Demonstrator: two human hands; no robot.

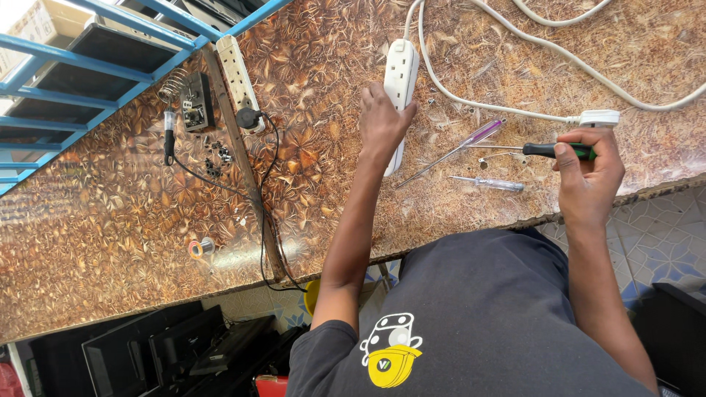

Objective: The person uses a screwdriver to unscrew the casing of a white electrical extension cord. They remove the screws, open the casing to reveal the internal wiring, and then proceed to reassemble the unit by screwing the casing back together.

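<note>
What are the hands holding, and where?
The right hand grips a screwdriver by its black-and-green handle. The left hand presses on the white power strip.

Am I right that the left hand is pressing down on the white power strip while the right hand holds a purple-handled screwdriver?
Not quite. The head view shows the right hand holding a screwdriver with a black and green handle. The purple-handled screwdriver lies loose on the table between the hands. The rest holds: the left hand rests on the white power strip.

Left hand [382,121] flat, right hand [588,173] clenched
</note>
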